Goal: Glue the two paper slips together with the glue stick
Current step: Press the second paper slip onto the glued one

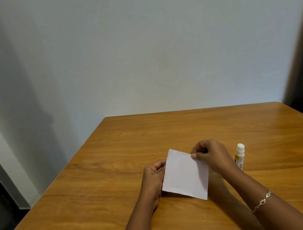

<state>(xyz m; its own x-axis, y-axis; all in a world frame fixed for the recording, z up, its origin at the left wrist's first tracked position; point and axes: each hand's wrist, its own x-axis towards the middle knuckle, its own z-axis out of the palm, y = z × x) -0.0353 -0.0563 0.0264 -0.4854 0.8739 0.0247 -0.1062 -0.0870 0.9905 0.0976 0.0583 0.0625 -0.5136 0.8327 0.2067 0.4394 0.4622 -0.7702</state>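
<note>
— Where's your paper?
— From the head view, your left hand and right hand both pinch one white paper sheet, held just above the table. I can't tell whether it's two slips.
— And the glue stick?
— Upright on the table, just right of the paper, behind your right hand.

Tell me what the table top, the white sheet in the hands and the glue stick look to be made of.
Table top: wood or wood-look laminate, going by the orange-brown grain and soft sheen; which one is unclear.
White sheet: thin matte paper with a ragged, torn-looking left edge.
Glue stick: apparently smooth plastic, with a white cap and a printed label.
</note>
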